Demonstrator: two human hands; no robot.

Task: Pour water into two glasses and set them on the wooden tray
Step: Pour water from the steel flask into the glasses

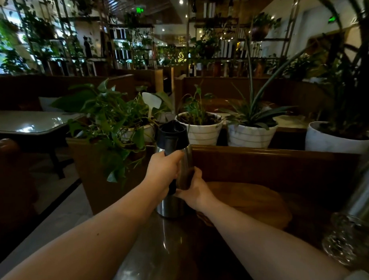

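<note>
A steel water jug (170, 206) with a black lid and handle stands upright on the dark table (175, 254). My left hand (162, 170) grips its black handle near the top. My right hand (193, 189) wraps around the jug's body from the right. A round wooden tray (252, 203) lies on the table just right of the jug, with nothing visible on it. One patterned glass (345, 239) stands at the right edge of the view, close to me. A second glass is not visible.
A wooden partition (272, 164) runs behind the table, topped by white plant pots (202, 132). A leafy plant (108, 124) hangs over the jug's left side. A tall metal object (364, 188) rises behind the glass. Another table (27, 121) stands far left.
</note>
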